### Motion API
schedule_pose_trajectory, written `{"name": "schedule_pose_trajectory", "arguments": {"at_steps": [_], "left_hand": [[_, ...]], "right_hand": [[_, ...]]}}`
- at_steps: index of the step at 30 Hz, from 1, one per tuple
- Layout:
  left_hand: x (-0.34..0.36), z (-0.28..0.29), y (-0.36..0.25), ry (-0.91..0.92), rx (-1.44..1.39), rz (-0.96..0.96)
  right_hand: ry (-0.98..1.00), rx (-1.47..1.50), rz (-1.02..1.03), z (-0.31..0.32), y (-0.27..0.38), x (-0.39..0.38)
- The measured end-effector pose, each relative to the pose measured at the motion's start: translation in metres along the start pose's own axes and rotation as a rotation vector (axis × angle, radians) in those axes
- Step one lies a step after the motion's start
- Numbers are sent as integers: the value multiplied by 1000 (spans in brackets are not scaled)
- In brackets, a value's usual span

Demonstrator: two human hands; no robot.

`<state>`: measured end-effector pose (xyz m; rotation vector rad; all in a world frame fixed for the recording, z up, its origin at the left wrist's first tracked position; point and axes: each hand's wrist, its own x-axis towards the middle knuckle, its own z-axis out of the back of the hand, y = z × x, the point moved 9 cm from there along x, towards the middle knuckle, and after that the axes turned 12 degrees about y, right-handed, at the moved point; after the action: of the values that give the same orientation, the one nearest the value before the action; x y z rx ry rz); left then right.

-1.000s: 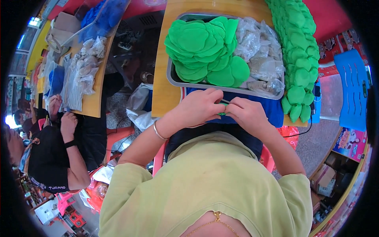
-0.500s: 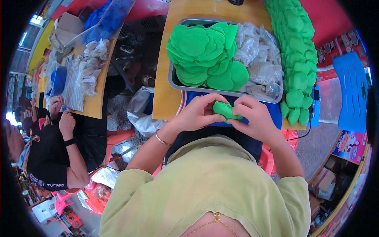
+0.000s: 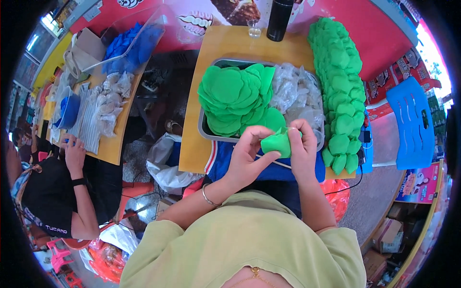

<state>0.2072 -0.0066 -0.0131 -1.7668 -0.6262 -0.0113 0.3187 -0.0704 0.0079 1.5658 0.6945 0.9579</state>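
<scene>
A gathered piece of bright green cloth [image 3: 278, 145] is held up between my two hands, just off the near edge of the tray. My left hand [image 3: 244, 154] pinches its left side, thumb on the near face. My right hand [image 3: 303, 152] grips the right side with bent fingers near the top edge; anything small between those fingertips cannot be made out. Beyond my hands, flat round green pieces [image 3: 235, 93] lie in a loose pile in a grey metal tray [image 3: 202, 126]. Clear plastic bags [image 3: 297, 91] with pale contents fill the tray's right part.
Gathered green pieces [image 3: 340, 96] stand in a long packed row along the table's right side. A black bottle [image 3: 280, 19] and a clear cup [image 3: 254, 30] are at the back. Leftward, a co-worker's hand [image 3: 74, 154] works at another table; a blue chair [image 3: 412, 122] stands at right.
The view has tilted up, showing more of the table's back. The green piece is turned more upright, and my right hand has shifted to its upper right edge.
</scene>
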Motion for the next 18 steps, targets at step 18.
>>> {"name": "schedule_pose_trajectory", "arguments": {"at_steps": [18], "left_hand": [[17, -30, -10, 11, -899, 253]], "right_hand": [[200, 554, 214, 4, 41, 16]]}}
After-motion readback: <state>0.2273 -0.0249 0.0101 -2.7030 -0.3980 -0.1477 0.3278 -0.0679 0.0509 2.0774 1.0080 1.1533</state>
